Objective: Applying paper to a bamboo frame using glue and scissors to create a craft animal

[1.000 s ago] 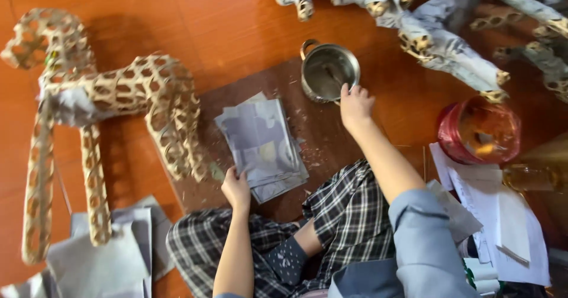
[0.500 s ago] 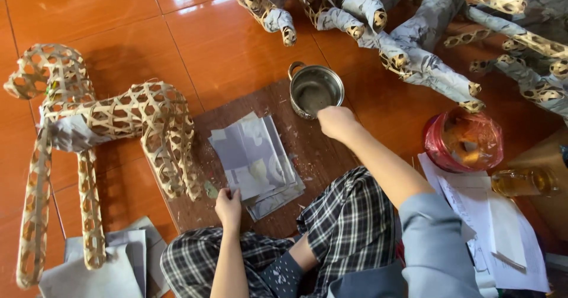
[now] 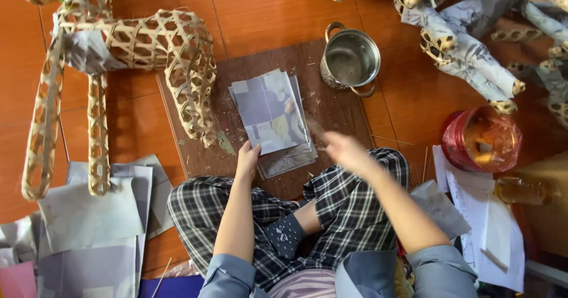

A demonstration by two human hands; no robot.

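Left hand (image 3: 247,161) is pressing open-fingered on the paper stack (image 3: 272,117), right hand (image 3: 346,150) is blurring, grip unreadable; woven frame (image 3: 127,49) is sitting mostly bare.

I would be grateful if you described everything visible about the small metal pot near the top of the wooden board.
The metal pot is small, round and silvery, with a shiny steel look and two loop handles, one at its upper left and one at its lower right. It stands upright on the far right corner of the brown wooden board, partly over the board's edge on the orange tiled floor. Its inside looks greyish; whether it holds anything is unclear. Neither hand touches it.
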